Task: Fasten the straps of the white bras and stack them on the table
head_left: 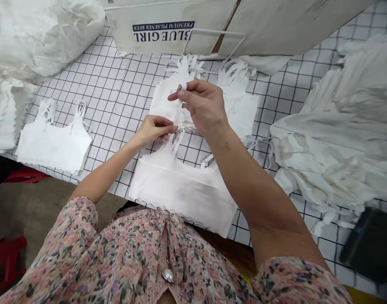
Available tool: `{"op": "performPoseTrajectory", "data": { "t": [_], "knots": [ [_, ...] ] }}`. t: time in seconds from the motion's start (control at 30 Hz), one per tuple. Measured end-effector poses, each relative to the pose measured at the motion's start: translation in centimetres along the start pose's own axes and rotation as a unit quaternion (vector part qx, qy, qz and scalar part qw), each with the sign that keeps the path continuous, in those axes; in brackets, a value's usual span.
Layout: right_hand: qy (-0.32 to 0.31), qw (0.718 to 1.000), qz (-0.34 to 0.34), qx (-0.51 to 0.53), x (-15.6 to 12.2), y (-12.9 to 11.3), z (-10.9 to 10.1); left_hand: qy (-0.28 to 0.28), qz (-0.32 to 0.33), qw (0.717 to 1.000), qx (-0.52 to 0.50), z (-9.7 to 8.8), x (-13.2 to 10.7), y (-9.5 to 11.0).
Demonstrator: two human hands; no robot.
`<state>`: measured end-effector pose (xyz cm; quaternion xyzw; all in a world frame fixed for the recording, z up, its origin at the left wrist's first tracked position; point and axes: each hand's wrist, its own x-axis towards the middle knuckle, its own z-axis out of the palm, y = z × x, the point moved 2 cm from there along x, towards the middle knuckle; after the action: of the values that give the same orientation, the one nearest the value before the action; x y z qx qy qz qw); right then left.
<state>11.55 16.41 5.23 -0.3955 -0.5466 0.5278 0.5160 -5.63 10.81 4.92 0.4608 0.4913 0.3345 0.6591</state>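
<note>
A white strappy crop top (180, 190) lies flat at the near table edge, straps pointing away from me. My left hand (155, 130) pinches the lower end of its left shoulder strap (178, 115). My right hand (202, 105) pinches the same strap's upper end and holds it taut above the table. Behind my hands lie two stacks of similar white tops (163, 99), (239, 105), partly hidden by my right hand.
Another white top (54, 145) lies at the left on the checked tablecloth (117, 88). Heaps of white garments sit at the right (339, 147) and far left (38, 33). A cardboard box (155, 25) stands at the back. A dark object (370, 245) is near right.
</note>
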Motion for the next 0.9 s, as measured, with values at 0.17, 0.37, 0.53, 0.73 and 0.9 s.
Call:
{"op": "performPoseTrajectory", "data": {
  "t": [0.17, 0.37, 0.53, 0.73, 0.9],
  "knots": [
    [-0.003, 1.000, 0.014, -0.013, 1.8, 0.8, -3.0, 0.040, 0.019, 0.999, 0.024, 0.5, 0.2, -1.4],
    [0.070, 0.993, -0.098, -0.016, 1.0, -1.9, -3.4, 0.074, 0.013, 0.995, 0.061, -0.3, 0.5, -1.0],
    [0.075, 0.923, -0.308, -0.219, -1.8, -3.8, -2.1, 0.129, 0.115, 0.985, 0.017, -0.3, -1.0, 1.5],
    [-0.010, 0.822, -0.354, -0.445, -4.3, -3.1, -1.5, -0.010, 0.023, 0.991, -0.129, 1.4, -4.2, 3.3],
    [-0.049, 0.806, -0.354, -0.471, -6.0, -2.8, -1.1, 0.004, 0.028, 0.990, -0.141, 1.8, -5.4, 2.3]
  ]
}}
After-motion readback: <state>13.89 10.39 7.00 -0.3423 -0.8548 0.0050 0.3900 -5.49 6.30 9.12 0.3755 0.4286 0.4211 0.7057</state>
